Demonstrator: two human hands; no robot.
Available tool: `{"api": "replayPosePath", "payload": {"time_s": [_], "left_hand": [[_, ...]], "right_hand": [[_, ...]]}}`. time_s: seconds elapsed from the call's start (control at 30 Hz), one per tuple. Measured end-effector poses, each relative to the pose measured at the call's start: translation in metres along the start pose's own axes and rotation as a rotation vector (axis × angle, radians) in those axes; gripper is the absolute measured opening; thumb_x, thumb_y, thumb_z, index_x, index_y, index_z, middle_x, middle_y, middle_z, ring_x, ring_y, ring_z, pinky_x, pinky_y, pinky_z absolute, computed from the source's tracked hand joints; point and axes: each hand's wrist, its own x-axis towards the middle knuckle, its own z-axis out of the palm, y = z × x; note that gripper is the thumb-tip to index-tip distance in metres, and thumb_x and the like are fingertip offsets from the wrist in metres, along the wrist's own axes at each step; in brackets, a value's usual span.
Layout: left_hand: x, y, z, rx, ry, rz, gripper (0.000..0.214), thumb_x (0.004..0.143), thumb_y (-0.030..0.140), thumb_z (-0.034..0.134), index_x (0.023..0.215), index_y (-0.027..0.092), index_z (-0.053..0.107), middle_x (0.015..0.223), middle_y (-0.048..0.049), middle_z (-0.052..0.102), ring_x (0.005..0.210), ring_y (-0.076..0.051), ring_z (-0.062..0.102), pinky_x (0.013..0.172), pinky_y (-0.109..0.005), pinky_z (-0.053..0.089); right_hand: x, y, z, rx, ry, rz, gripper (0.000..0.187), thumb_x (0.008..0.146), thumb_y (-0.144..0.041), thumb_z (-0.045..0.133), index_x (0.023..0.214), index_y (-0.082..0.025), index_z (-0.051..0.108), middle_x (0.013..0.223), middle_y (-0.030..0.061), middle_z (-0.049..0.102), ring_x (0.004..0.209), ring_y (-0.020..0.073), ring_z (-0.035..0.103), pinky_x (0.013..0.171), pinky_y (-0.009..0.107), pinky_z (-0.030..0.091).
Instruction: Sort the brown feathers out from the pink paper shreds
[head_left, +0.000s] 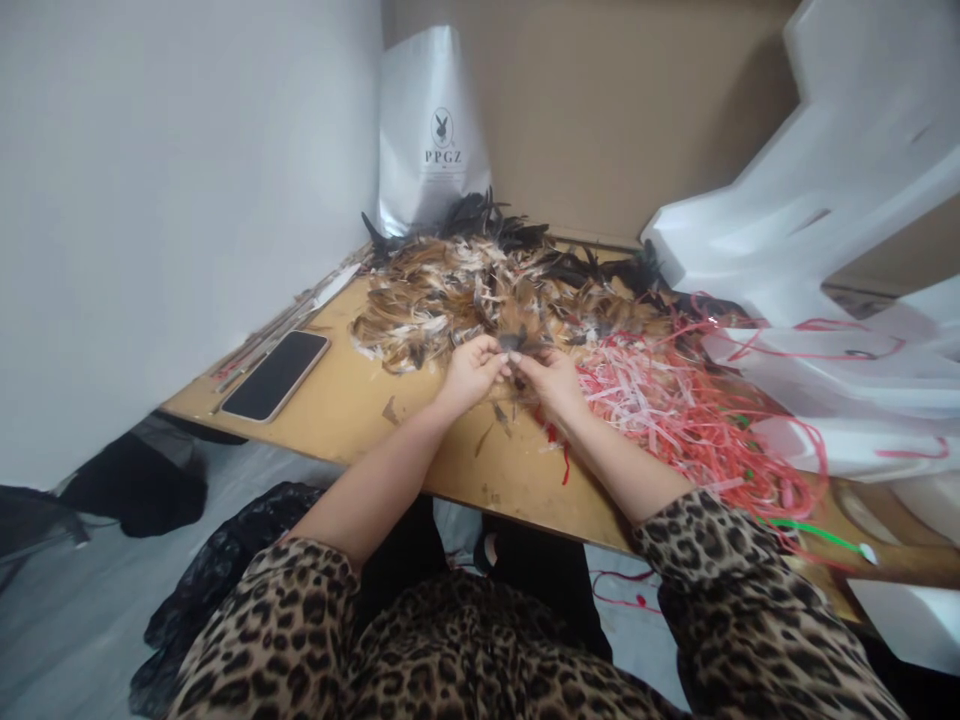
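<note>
My left hand [475, 374] and my right hand [553, 382] meet over the wooden table [367, 395], fingertips pinched together. Between them they grip the base of a small bunch of feathers [517, 330], dark near the fingers and brown further out. Just beyond lies a wide heap of brown, cream and black feathers [412, 300]. Beside my right hand a tangle of red and pink ribbon strips [675, 410] covers the table's right part. A few loose feather bits lie under my hands. Blur hides the exact spot where the fingers meet the feathers.
A phone [276, 375] with a dark screen lies at the table's left. A silver bag [427, 130] stands behind the feathers. White plastic sheeting [810, 220] bulges along the right side. A green strip [817, 532] sticks out at the right; a black plastic bag [225, 580] is on the floor.
</note>
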Motion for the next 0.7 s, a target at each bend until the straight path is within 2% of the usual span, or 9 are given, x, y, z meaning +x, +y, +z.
{"api": "replayPosePath", "payload": {"time_s": [0.17,0.3,0.43,0.57,0.7], "left_hand": [[-0.001,0.002,0.001,0.001,0.009,0.014,0.017,0.068,0.025,0.064,0.072,0.013,0.052,0.055,0.001,0.058,0.048,-0.006,0.053,0.049,-0.017,0.042],[-0.002,0.004,0.0,-0.04,0.012,-0.027,0.021,0.065,0.027,0.067,0.071,0.013,0.052,0.054,0.0011,0.058,0.046,-0.006,0.051,0.047,-0.017,0.04],[-0.001,0.004,-0.003,-0.196,-0.032,-0.117,0.025,0.063,0.027,0.07,0.071,0.012,0.052,0.055,0.0006,0.058,0.046,-0.005,0.05,0.046,-0.016,0.037],[0.001,0.0,-0.008,-0.439,-0.115,-0.274,0.028,0.057,0.022,0.074,0.072,0.012,0.053,0.057,0.0028,0.055,0.05,-0.003,0.05,0.046,-0.013,0.036],[0.004,-0.003,-0.009,-0.49,-0.138,-0.334,0.028,0.057,0.021,0.075,0.073,0.011,0.054,0.059,0.003,0.053,0.049,-0.002,0.047,0.045,-0.013,0.034]], "right_hand": [[0.0,0.001,-0.001,-0.008,0.042,0.018,0.026,0.061,-0.04,0.07,0.064,-0.017,0.059,0.055,-0.0028,0.056,0.047,0.0081,0.044,0.048,0.022,0.032],[-0.001,-0.005,-0.001,-0.022,0.023,-0.005,0.025,0.061,-0.038,0.07,0.06,-0.016,0.057,0.052,-0.0037,0.054,0.047,0.0074,0.042,0.048,0.022,0.032],[-0.003,-0.011,-0.001,-0.056,-0.016,-0.032,0.026,0.061,-0.039,0.069,0.06,-0.016,0.056,0.053,-0.0032,0.053,0.049,0.0082,0.043,0.05,0.023,0.033],[-0.005,-0.014,0.001,-0.037,-0.041,-0.059,0.026,0.061,-0.041,0.069,0.064,-0.018,0.058,0.059,-0.0023,0.056,0.054,0.0096,0.046,0.054,0.024,0.037],[-0.004,-0.014,0.002,-0.027,-0.061,-0.074,0.029,0.059,-0.044,0.069,0.07,-0.019,0.06,0.067,-0.0002,0.061,0.065,0.0133,0.053,0.065,0.027,0.043]]}}
